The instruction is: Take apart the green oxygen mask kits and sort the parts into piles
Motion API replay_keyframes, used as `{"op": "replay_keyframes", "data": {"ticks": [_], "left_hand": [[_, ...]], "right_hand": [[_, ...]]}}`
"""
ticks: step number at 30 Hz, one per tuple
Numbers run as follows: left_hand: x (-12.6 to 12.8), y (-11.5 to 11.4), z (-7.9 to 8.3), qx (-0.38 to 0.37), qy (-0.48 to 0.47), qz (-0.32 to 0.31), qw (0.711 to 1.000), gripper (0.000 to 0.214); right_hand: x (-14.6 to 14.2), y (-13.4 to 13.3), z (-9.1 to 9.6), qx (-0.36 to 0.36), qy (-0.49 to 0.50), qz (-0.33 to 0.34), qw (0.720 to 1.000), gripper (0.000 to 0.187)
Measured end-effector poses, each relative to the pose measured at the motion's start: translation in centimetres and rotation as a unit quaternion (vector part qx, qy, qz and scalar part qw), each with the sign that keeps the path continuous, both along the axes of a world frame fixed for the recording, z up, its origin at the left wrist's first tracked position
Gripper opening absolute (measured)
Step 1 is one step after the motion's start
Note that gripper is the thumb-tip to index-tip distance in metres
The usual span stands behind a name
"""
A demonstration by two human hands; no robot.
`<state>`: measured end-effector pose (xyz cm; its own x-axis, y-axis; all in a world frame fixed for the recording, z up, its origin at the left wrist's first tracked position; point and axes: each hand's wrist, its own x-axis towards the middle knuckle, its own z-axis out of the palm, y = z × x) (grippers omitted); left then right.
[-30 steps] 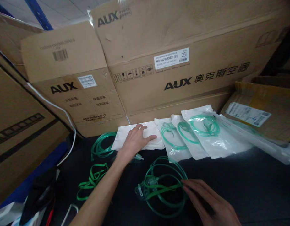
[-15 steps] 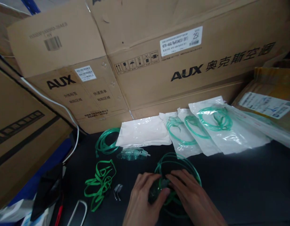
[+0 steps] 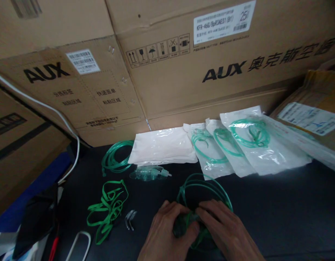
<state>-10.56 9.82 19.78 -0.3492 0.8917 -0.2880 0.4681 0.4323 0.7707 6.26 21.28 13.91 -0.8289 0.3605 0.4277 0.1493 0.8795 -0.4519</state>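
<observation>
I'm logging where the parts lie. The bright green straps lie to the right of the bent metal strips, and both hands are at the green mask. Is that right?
No: the bright green straps lie to the left of the bent metal strips, as the head view shows. The rest holds: the left hand and right hand are both at the green mask.

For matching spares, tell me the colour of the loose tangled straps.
Bright green; the tangled straps show best in the head view.

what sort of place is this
Likely a work table in a storeroom or warehouse: a large printed cardboard box stands behind the black table, which holds bagged green tubing.
</observation>
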Motion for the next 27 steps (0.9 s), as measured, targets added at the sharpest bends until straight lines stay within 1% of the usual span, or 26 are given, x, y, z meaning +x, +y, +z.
{"op": "replay_keyframes", "data": {"ticks": [4, 5, 7, 9, 10, 12, 14, 16, 18, 21, 23, 25, 27], "left_hand": [[-0.7, -1.1, 0.1, -0.022, -0.014, 0.004, 1.0, 0.016], [-1.0, -1.4, 0.1, -0.026, -0.017, -0.008, 0.999, 0.018], [-1.5, -1.8, 0.2, -0.029, -0.012, -0.051, 0.998, 0.018], [-1.8, -2.2, 0.2, -0.024, 0.012, -0.092, 0.995, 0.017], [-2.0, -2.5, 0.2, -0.017, 0.029, -0.099, 0.995, 0.018], [-2.3, -3.2, 0.2, 0.003, 0.066, -0.102, 0.993, 0.024], [-2.8, -4.2, 0.2, 0.035, 0.109, -0.095, 0.989, 0.032], [-3.4, -5.2, 0.3, 0.072, 0.158, -0.075, 0.982, 0.035], [-3.9, -6.0, 0.6, 0.094, 0.189, -0.053, 0.976, 0.033], [-4.2, -6.5, 0.6, 0.082, 0.191, -0.036, 0.978, 0.03], [-4.2, -6.5, 0.1, 0.066, 0.211, -0.017, 0.975, 0.034], [-4.3, -6.4, -0.7, 0.055, 0.252, 0.011, 0.966, 0.038], [-4.6, -6.3, -1.2, 0.067, 0.3, 0.035, 0.951, 0.04]], "right_hand": [[-0.2, 0.2, 1.6, 0.094, 0.038, 0.019, 0.995, 0.04], [-0.3, 0.2, 2.1, 0.105, 0.034, 0.029, 0.993, 0.042], [-0.6, 0.1, 3.2, 0.116, 0.027, 0.042, 0.992, 0.053], [-1.0, -0.2, 4.1, 0.115, 0.022, 0.046, 0.992, 0.061], [-1.2, -0.3, 4.3, 0.111, 0.012, 0.053, 0.992, 0.062], [-1.5, -0.4, 4.2, 0.101, 0.004, 0.061, 0.993, 0.06], [-1.8, -0.1, 3.7, 0.091, -0.007, 0.067, 0.994, 0.055], [-1.9, 0.5, 2.9, 0.094, -0.006, 0.05, 0.994, 0.048], [-1.9, 1.1, 2.2, 0.1, -0.009, 0.032, 0.994, 0.043], [-1.8, 1.2, 1.6, 0.1, -0.038, 0.035, 0.994, 0.037], [-1.6, 1.0, 1.5, 0.112, -0.056, 0.036, 0.992, 0.034], [-0.8, 0.7, 1.7, 0.13, -0.072, 0.018, 0.989, 0.034], [0.6, 0.7, 2.1, 0.141, -0.073, -0.012, 0.987, 0.038]]}}
